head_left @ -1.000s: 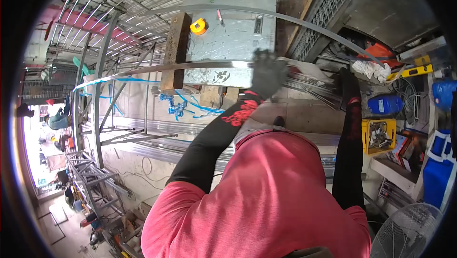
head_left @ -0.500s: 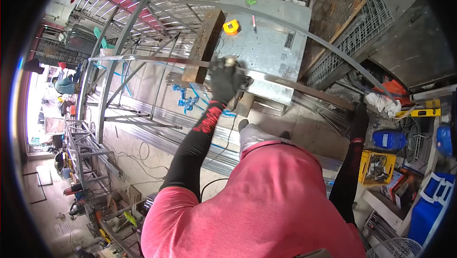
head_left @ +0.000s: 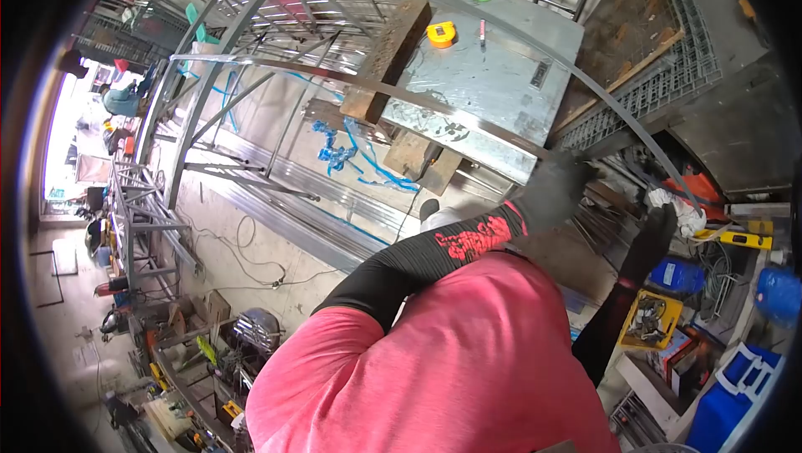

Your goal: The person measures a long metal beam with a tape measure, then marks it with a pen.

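A long curved metal bar [head_left: 418, 101] crosses the metal-topped work table [head_left: 501, 86], passing over a wooden block [head_left: 386, 60]. My left hand [head_left: 555, 192], in a dark glove, is at the bar's right part, apparently closed around it; its fingers are partly smeared. Further right, my gloved right hand [head_left: 652, 244] is off the bar, fingers stretched out, in front of a white cloth [head_left: 681, 211]. A yellow tape measure [head_left: 442, 34] and a slim marker [head_left: 482, 32] lie on the table. A black-handled tool [head_left: 430, 157] rests by the table's near edge.
Another curved bar [head_left: 601, 90] arches over the table. Metal frames [head_left: 180, 152] stand at left, with blue strapping [head_left: 334, 152] and long metal profiles [head_left: 292, 198] on the floor. A yellow crate [head_left: 650, 319] and blue cooler [head_left: 735, 399] are at right. A person [head_left: 121, 101] is far left.
My left hand has moved right along the bar, from beside the wooden block to the bar's right part. My right hand has come off the bar's end and moved down and right.
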Demonstrator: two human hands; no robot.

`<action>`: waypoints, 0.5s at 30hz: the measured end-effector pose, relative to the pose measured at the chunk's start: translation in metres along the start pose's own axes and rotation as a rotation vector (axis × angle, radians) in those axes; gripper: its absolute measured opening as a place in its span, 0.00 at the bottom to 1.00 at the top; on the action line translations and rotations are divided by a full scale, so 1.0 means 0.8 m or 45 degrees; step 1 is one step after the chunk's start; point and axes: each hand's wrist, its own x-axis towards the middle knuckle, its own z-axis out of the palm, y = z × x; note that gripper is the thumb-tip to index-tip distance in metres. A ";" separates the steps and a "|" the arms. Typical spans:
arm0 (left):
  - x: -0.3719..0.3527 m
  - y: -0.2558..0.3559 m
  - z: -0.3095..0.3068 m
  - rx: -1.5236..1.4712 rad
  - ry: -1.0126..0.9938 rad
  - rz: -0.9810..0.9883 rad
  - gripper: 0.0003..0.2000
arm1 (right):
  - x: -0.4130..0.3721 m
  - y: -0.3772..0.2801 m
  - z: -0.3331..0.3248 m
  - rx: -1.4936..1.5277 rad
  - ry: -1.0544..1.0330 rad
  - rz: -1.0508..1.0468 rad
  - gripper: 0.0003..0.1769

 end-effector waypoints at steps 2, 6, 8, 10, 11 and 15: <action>0.006 0.023 -0.008 -0.281 -0.083 -0.211 0.13 | -0.012 -0.054 0.002 0.176 -0.104 -0.037 0.25; 0.014 0.035 0.022 -0.857 -0.105 -0.305 0.14 | -0.049 -0.123 0.028 0.352 -0.402 0.007 0.23; 0.019 0.032 0.013 -0.213 -0.291 -0.078 0.17 | -0.066 -0.151 0.041 0.303 -0.432 -0.306 0.22; 0.010 0.033 -0.013 -0.776 -0.242 -0.182 0.19 | -0.064 -0.132 0.041 0.057 -0.517 -0.403 0.24; 0.006 0.033 -0.023 -1.355 -0.190 -0.261 0.22 | -0.060 -0.118 0.044 -0.210 -0.579 -0.494 0.27; -0.008 0.046 -0.059 -1.358 -0.230 -0.463 0.33 | -0.051 -0.085 0.069 -0.641 -0.470 -0.767 0.29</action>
